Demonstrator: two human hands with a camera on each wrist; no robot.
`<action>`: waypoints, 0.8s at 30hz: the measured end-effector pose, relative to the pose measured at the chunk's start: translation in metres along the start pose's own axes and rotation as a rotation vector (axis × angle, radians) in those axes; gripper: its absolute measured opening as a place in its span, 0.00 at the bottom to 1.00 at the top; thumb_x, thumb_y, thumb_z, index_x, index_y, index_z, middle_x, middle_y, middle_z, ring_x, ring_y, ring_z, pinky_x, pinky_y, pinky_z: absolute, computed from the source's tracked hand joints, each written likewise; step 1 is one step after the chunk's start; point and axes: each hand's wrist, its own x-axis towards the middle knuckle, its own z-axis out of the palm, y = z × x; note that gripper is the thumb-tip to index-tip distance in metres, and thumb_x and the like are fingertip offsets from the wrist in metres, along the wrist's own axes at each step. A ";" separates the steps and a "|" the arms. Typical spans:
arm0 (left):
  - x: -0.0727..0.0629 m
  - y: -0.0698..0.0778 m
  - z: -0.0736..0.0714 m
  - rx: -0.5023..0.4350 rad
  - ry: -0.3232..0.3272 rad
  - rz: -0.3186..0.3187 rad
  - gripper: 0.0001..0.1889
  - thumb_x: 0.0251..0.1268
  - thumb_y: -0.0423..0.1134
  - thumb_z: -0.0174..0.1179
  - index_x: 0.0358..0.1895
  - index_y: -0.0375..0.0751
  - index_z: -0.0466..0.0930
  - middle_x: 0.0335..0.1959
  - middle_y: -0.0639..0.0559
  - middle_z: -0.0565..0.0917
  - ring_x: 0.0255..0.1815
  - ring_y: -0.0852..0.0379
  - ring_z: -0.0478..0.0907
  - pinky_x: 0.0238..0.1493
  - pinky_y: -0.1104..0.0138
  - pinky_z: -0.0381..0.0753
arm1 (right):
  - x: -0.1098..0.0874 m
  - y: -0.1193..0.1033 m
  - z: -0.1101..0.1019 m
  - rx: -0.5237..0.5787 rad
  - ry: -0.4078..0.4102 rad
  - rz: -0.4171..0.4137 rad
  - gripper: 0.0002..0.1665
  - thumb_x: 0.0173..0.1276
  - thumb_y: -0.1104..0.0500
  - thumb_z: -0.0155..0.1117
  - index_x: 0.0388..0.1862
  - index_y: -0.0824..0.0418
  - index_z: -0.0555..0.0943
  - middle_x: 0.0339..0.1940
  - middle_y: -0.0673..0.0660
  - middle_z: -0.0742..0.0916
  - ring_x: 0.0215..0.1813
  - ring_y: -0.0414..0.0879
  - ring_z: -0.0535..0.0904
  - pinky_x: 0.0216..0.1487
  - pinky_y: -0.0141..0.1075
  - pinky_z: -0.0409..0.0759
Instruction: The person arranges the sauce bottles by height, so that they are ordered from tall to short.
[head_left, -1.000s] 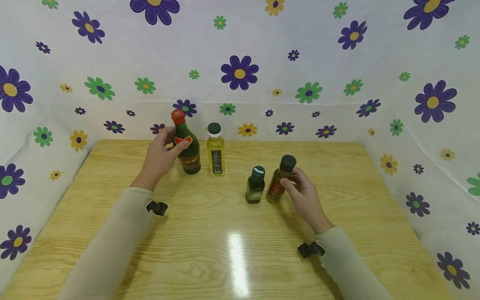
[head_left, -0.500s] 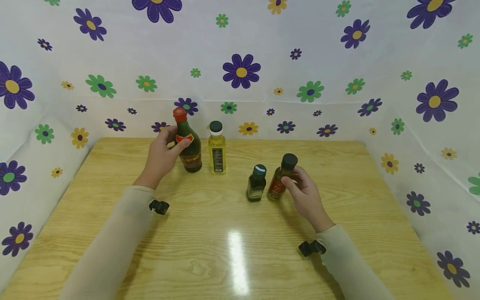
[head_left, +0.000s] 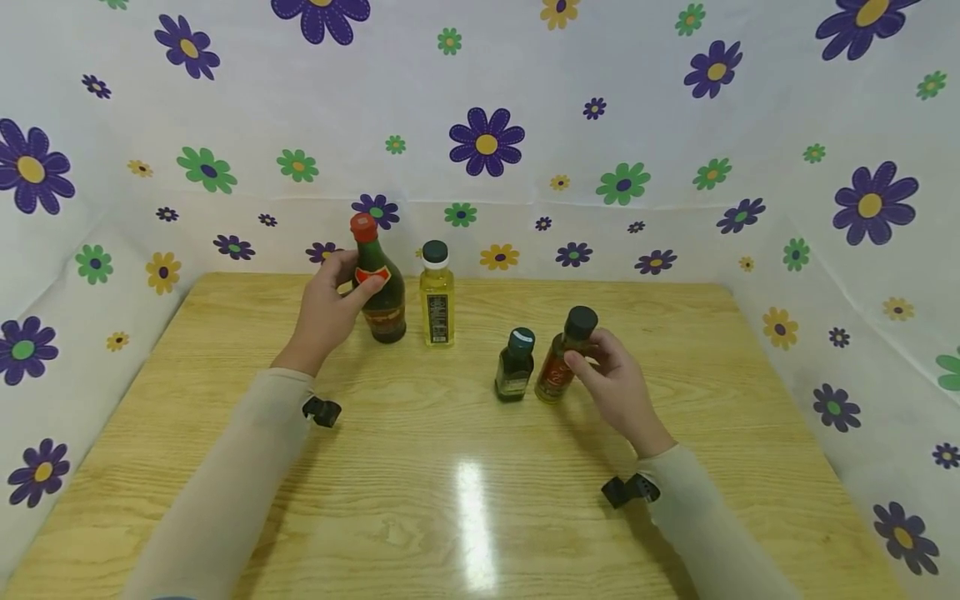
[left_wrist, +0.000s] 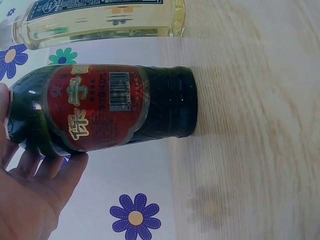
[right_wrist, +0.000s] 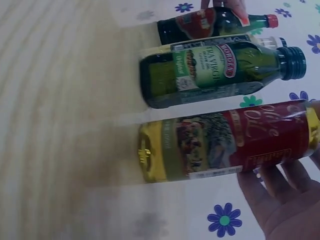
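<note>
My left hand (head_left: 321, 312) grips the upper body of a dark green glass bottle (head_left: 386, 312) with a red cap, at the back left of the table. The left wrist view shows its red label (left_wrist: 100, 107) with a barcode. On the right, my right hand (head_left: 618, 387) pinches an olive oil bottle (head_left: 553, 373) below its black cap, thumb in front and fingers behind. Its red label (right_wrist: 260, 131) reads "Olive Oil". Close to its left stands a smaller dark green olive oil bottle (head_left: 513, 375). Beside the red-capped bottle is a yellow oil bottle (head_left: 437, 308) with a dark green cap.
The wooden table (head_left: 390, 483) carries all the bottles upright. A white cloth (head_left: 420, 100) with printed flowers rises at the back and both sides. Black straps (head_left: 322, 411) with small devices sit at both wrists.
The head view has shifted slightly, moving the whole scene a little. Both hands keep the same hold, and the bottles stay in place on the table.
</note>
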 end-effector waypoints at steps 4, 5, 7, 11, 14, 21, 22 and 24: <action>0.001 -0.001 0.000 -0.004 -0.001 0.005 0.34 0.71 0.58 0.63 0.72 0.43 0.68 0.70 0.44 0.75 0.74 0.45 0.70 0.74 0.43 0.68 | 0.006 -0.006 -0.005 -0.031 -0.026 0.042 0.19 0.77 0.58 0.65 0.61 0.66 0.78 0.58 0.60 0.83 0.61 0.47 0.81 0.60 0.28 0.79; 0.002 -0.001 0.000 -0.006 -0.002 0.008 0.34 0.71 0.59 0.63 0.72 0.43 0.68 0.70 0.44 0.76 0.74 0.45 0.70 0.74 0.43 0.68 | 0.008 -0.007 -0.006 -0.044 -0.033 0.051 0.19 0.77 0.57 0.66 0.61 0.66 0.79 0.58 0.60 0.84 0.61 0.48 0.81 0.60 0.28 0.79; 0.002 -0.001 0.000 -0.011 -0.001 0.022 0.34 0.71 0.58 0.63 0.72 0.43 0.68 0.70 0.44 0.76 0.73 0.45 0.71 0.73 0.43 0.69 | 0.011 -0.010 -0.008 -0.076 -0.047 0.061 0.20 0.77 0.55 0.66 0.60 0.65 0.79 0.57 0.60 0.84 0.60 0.49 0.81 0.60 0.28 0.80; 0.004 -0.003 0.002 -0.010 0.003 0.048 0.33 0.72 0.57 0.63 0.71 0.43 0.69 0.68 0.44 0.77 0.71 0.46 0.72 0.73 0.43 0.69 | 0.016 -0.015 -0.011 -0.136 -0.070 0.060 0.20 0.76 0.54 0.67 0.60 0.64 0.80 0.54 0.61 0.86 0.58 0.50 0.81 0.59 0.33 0.82; 0.004 -0.004 0.002 -0.010 0.003 0.053 0.33 0.72 0.57 0.63 0.71 0.42 0.69 0.68 0.44 0.77 0.71 0.46 0.72 0.73 0.43 0.69 | 0.018 -0.016 -0.012 -0.169 -0.079 0.060 0.20 0.76 0.54 0.67 0.59 0.64 0.80 0.54 0.62 0.86 0.58 0.52 0.81 0.59 0.41 0.84; 0.002 -0.005 0.001 -0.025 -0.002 0.043 0.32 0.73 0.56 0.63 0.71 0.43 0.68 0.68 0.44 0.77 0.72 0.46 0.71 0.73 0.42 0.69 | 0.020 -0.014 -0.012 -0.184 -0.056 0.041 0.20 0.74 0.58 0.68 0.61 0.65 0.79 0.58 0.64 0.84 0.63 0.59 0.80 0.62 0.52 0.83; 0.002 -0.005 0.001 -0.027 -0.002 0.044 0.32 0.73 0.56 0.63 0.71 0.43 0.68 0.68 0.44 0.77 0.72 0.46 0.71 0.73 0.42 0.69 | 0.020 -0.014 -0.012 -0.179 -0.052 0.029 0.20 0.74 0.59 0.68 0.61 0.66 0.79 0.58 0.64 0.84 0.63 0.58 0.80 0.62 0.52 0.82; 0.001 -0.005 0.001 -0.026 -0.001 0.046 0.32 0.73 0.56 0.63 0.71 0.42 0.68 0.69 0.44 0.77 0.72 0.45 0.71 0.73 0.42 0.68 | 0.019 -0.013 -0.012 -0.163 -0.049 -0.007 0.20 0.74 0.61 0.68 0.61 0.66 0.79 0.59 0.63 0.84 0.63 0.56 0.80 0.64 0.50 0.82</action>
